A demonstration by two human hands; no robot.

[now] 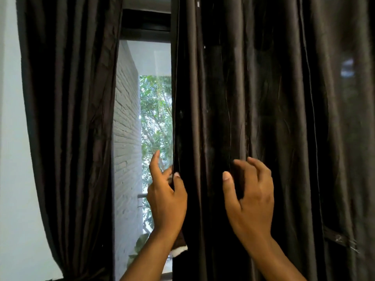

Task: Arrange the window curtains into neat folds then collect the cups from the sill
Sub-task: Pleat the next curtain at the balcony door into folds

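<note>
Two dark brown curtains hang at the window. The left curtain (69,118) is gathered at the left, and the right curtain (263,108) covers the right half in loose vertical folds. My left hand (167,197) pinches the right curtain's inner edge between thumb and fingers, its index finger raised. To its right, my right hand (250,197) is in front of a fold of the same curtain, fingers curled, thumb up, with a pleat between thumb and fingers. No cups or sill show.
Between the curtains a strip of window glass (150,63) shows a grey brick wall (125,128) and green trees outside. A black window frame (146,21) crosses the top. A pale wall (14,159) lies at the far left.
</note>
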